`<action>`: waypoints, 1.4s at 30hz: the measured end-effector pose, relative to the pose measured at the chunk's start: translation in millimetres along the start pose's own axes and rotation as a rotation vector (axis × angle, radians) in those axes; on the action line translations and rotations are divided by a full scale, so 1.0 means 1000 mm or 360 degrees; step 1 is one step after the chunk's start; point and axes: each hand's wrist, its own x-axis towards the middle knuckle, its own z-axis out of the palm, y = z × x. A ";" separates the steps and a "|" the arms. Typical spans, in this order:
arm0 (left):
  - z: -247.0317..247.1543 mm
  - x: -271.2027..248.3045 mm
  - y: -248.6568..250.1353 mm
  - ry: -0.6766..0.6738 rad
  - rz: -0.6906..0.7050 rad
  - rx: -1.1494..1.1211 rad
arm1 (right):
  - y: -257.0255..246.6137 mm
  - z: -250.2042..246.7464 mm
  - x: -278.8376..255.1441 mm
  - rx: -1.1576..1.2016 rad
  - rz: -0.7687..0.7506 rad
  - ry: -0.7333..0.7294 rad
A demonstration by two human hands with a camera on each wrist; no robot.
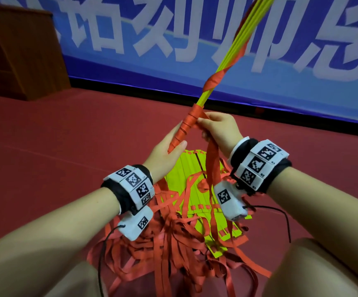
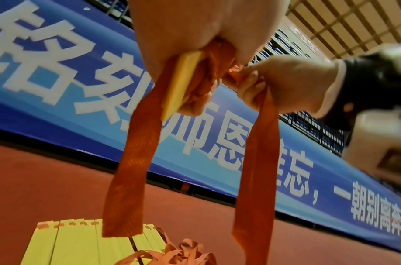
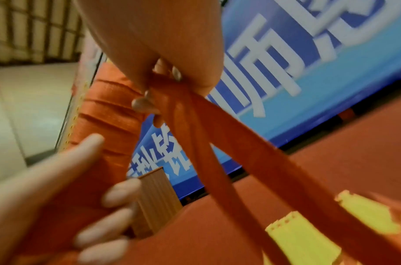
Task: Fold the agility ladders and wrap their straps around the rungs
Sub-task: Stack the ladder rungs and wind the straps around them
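Note:
A bundle of yellow-green rungs (image 1: 233, 50) slants up and to the right, with red strap (image 1: 192, 123) wound tightly round its lower end. My left hand (image 1: 173, 145) grips that lower end from below, thumb on the right side. My right hand (image 1: 201, 123) pinches the strap beside the wrapped part, and a doubled length of loose strap (image 1: 212, 166) hangs down from it. In the left wrist view the rung ends (image 2: 183, 84) show between my fingers, and two strap tails (image 2: 136, 152) dangle. In the right wrist view my right fingers (image 3: 147, 104) pinch the strap against the wrapped bundle (image 3: 104, 111).
More flat yellow-green rungs (image 1: 186, 183) lie on the red floor (image 1: 45, 136) between my knees, in a tangle of red straps (image 1: 158, 243). A brown wooden cabinet (image 1: 19, 50) stands at the back left. A blue banner (image 1: 130, 39) runs along the far wall.

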 end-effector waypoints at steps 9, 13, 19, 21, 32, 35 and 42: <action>0.004 0.007 -0.016 0.0080 -0.0279 -0.0264 | 0.010 -0.024 0.001 -0.0428 0.0115 -0.0390; 0.003 0.013 -0.016 0.0287 -0.0392 -0.0391 | 0.020 -0.036 0.000 -0.0456 0.0240 -0.0382; 0.013 0.009 -0.013 0.0390 -0.0415 -0.0355 | 0.012 -0.031 -0.001 0.0083 0.0471 -0.0480; 0.014 0.007 -0.014 0.0381 -0.0347 -0.0224 | 0.009 -0.029 -0.003 0.0066 0.0436 -0.0537; 0.005 0.004 -0.012 0.0263 -0.0151 0.0122 | 0.012 -0.030 -0.014 0.0448 0.0555 -0.0681; 0.006 0.005 -0.012 0.0272 -0.0137 0.0065 | 0.008 -0.031 -0.018 0.0495 0.0577 -0.0716; 0.009 0.000 -0.001 0.0214 -0.0182 -0.0197 | 0.003 -0.023 -0.022 0.0574 0.0720 -0.0707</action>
